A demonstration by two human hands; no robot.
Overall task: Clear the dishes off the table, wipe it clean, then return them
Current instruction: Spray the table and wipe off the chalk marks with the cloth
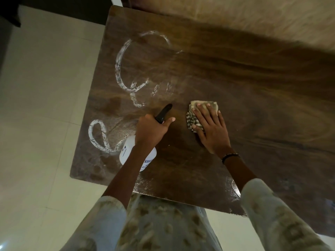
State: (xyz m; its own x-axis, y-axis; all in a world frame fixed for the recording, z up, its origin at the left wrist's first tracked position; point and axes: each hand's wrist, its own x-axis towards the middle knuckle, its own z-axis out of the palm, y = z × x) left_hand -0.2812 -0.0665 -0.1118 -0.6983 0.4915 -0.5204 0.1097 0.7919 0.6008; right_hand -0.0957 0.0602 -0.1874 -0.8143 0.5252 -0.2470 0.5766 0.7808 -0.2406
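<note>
Left hand point(151, 130) gripping spray bottle point(126, 153), right hand point(211, 130) flat on cloth point(201, 107), table point(235, 98)

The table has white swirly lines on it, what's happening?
A person is cleaning the wooden table. The left hand grips a white spray bottle by its black trigger top. The right hand presses flat on a checked cloth lying on the tabletop. The white foamy rings to the left of the cloth are not yet wiped. No dishes show on the table.
</note>
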